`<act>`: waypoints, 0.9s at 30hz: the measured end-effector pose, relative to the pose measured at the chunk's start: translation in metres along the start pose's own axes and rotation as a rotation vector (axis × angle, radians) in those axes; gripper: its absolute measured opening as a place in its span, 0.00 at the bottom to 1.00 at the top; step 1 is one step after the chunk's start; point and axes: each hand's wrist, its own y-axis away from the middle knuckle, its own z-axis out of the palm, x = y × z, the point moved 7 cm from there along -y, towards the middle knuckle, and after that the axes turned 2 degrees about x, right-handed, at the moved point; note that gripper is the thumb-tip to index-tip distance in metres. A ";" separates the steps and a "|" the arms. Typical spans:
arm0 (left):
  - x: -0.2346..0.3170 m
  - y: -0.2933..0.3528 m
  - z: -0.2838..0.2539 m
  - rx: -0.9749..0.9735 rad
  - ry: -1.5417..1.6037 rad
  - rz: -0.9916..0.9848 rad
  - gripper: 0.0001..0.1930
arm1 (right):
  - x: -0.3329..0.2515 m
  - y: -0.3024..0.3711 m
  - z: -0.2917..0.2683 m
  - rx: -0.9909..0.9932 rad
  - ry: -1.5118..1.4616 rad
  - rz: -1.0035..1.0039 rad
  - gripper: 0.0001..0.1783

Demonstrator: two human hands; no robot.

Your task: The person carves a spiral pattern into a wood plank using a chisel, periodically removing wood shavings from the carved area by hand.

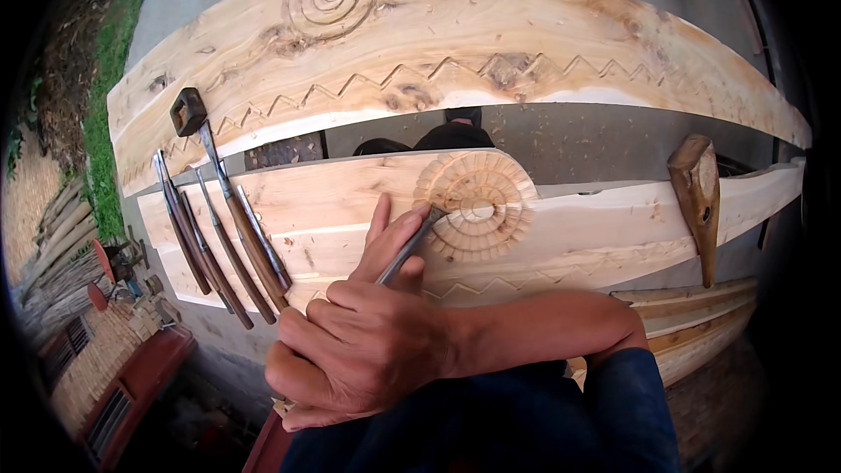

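Just right of the middle, a round rosette of ringed, petal-like cuts is carved into the nearer wooden board. A narrow steel chisel slants up to the rosette's left edge. My right hand is closed in a fist around its handle, which is hidden inside. Farther up the tool, my left hand is partly covered by the right one. Its fingers hold the blade close to the tip, with one finger pointing away from me along the board. A zigzag line runs below the rosette.
Several chisels lie on the board's left end, beside a dark-headed tool. A wooden mallet rests across its right part. Beyond lies a longer curved board with a carved spiral and zigzag. Stacked planks are at lower right.
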 end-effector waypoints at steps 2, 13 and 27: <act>0.012 -0.009 0.006 -0.083 -0.298 -0.210 0.27 | 0.005 0.003 0.006 -0.077 -0.009 0.055 0.24; 0.019 -0.038 0.018 0.067 -0.338 -0.321 0.20 | 0.032 0.005 0.009 -0.201 -0.058 0.136 0.19; 0.000 -0.025 0.017 0.124 -0.401 -0.365 0.14 | 0.040 0.006 0.007 -0.174 -0.094 0.142 0.18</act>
